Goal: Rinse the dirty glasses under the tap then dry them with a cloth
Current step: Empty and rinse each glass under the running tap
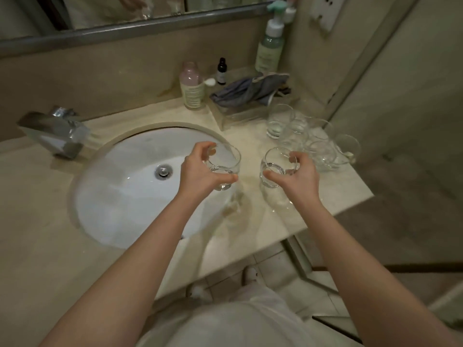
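The tap (pixel 53 131) stands at the far left of the desk (pixel 37 246), its spout over the rim of the white basin (pixel 120 196). The left hand (pixel 200 171) has its grip curled round a clear glass (pixel 223 169), thumb near side and fingers at the rim, held over the basin's right edge. Just beside it, apart, the right hand (pixel 299 176) grips a second glass (pixel 273 169) from its right side, over the desk strip between basin and front edge. Behind the right hand a cluster of glasses (pixel 308 139) crowds the desk's right end. A grey cloth (pixel 246 92) lies on a clear box (pixel 240 115) further back, near the bottles (pixel 191 86).
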